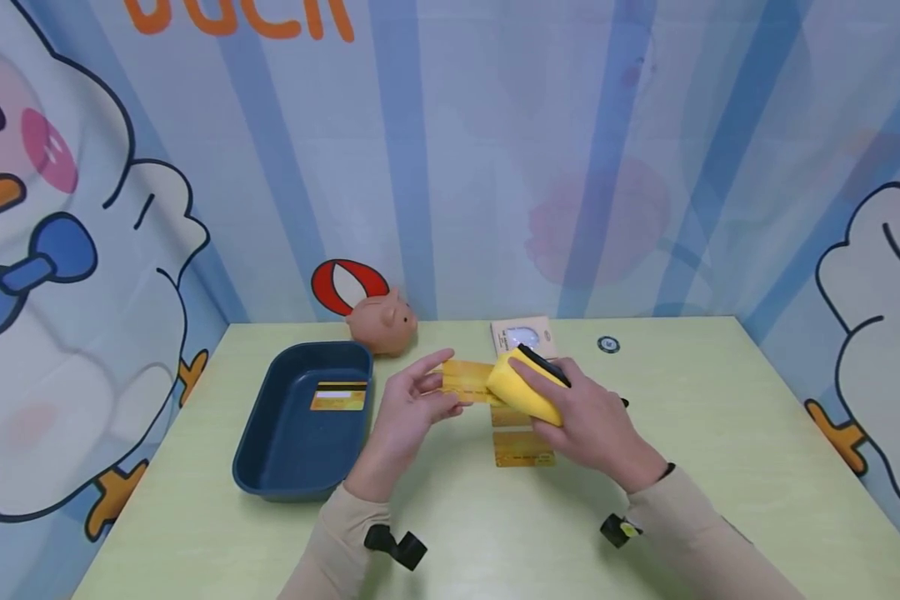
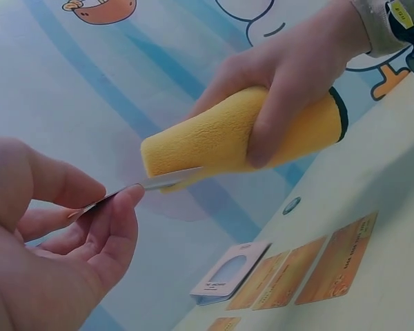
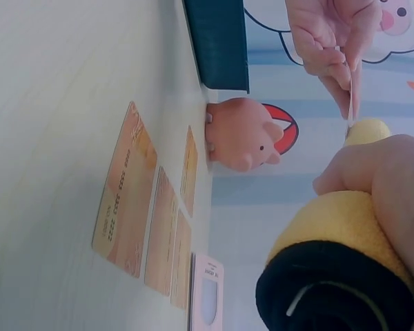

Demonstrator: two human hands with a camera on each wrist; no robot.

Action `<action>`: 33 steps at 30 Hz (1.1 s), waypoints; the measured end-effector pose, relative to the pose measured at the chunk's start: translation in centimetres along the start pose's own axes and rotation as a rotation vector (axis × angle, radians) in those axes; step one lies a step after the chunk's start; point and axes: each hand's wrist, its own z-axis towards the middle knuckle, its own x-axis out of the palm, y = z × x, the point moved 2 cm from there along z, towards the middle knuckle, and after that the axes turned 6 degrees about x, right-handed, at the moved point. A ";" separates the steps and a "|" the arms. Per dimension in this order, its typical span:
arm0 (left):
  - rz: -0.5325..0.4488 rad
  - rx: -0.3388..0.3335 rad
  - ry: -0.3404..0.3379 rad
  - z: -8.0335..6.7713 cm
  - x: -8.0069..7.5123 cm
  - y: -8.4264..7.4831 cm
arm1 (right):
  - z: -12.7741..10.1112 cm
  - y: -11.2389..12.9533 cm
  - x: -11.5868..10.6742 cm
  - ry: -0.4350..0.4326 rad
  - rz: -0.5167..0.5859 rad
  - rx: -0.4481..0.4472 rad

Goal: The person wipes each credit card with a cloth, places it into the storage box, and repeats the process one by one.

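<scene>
A gold bank card (image 1: 466, 381) is held up above the table, its edge pinched between the thumb and fingers of my left hand (image 1: 411, 402). My right hand (image 1: 589, 410) grips a folded yellow fleecy cloth (image 1: 521, 390) with a black edge (image 3: 324, 276). The card's far end is tucked into the cloth's fold, as the left wrist view shows, so that part is hidden. Beneath the hands lie several more gold cards (image 2: 338, 258) in a column on the table. Another card (image 1: 338, 397) lies in the blue tray (image 1: 266, 475), its black stripe upward.
A pink piggy bank (image 1: 382, 325) stands behind the tray, close to the backdrop. At the table's back lies a pale pink box (image 1: 505, 333) with a window. Right of it is a small round chip (image 1: 608, 344). The printed curtain (image 1: 480, 167) rises along the table's rear edge.
</scene>
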 end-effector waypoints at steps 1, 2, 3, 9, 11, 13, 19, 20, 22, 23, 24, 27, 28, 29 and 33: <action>-0.006 0.002 -0.005 0.0 -0.1 0.0 | -0.1 -0.1 0.0 0.003 -0.002 0.004; -0.013 0.003 -0.012 0.0 -0.1 -0.1 | -0.1 -0.2 0.0 0.005 -0.003 0.009; -0.017 0.006 -0.017 0.0 -0.2 -0.1 | -0.2 -0.3 0.0 0.007 -0.004 0.014; -0.019 0.011 -0.015 0.1 -0.4 0.1 | -0.6 -0.9 -0.1 0.010 -0.022 0.020; -0.015 0.010 -0.011 0.2 -0.4 0.2 | -0.7 -1.0 0.0 0.006 -0.028 0.017; -0.008 0.009 -0.013 0.2 -0.5 0.3 | -0.7 -1.2 0.0 -0.002 -0.030 0.012; 0.036 0.013 -0.034 0.5 -0.8 0.4 | -0.9 -1.7 0.0 -0.007 -0.002 0.038; 0.037 0.014 -0.036 0.5 -0.9 0.4 | -0.9 -1.8 0.0 -0.004 0.008 0.049; 0.039 0.016 -0.035 0.5 -0.9 0.4 | -1.0 -1.9 0.0 0.000 0.032 0.066; 0.038 0.015 -0.035 0.5 -0.9 0.5 | -1.0 -2.0 0.0 0.000 0.043 0.071; 0.037 0.014 -0.037 0.5 -0.9 0.5 | -1.0 -2.0 0.0 -0.002 0.051 0.072; 0.036 0.009 -0.041 0.4 -1.0 0.7 | -1.0 -2.1 -0.2 -0.009 0.067 0.070; 0.038 0.008 -0.044 0.4 -1.0 0.7 | -1.1 -2.2 -0.2 -0.011 0.072 0.070; 0.042 0.006 -0.048 0.4 -1.0 0.8 | -1.1 -2.2 -0.3 -0.013 0.077 0.071; 0.069 0.018 -0.052 0.3 -0.9 1.1 | -1.1 -2.3 -0.6 -0.017 0.092 0.078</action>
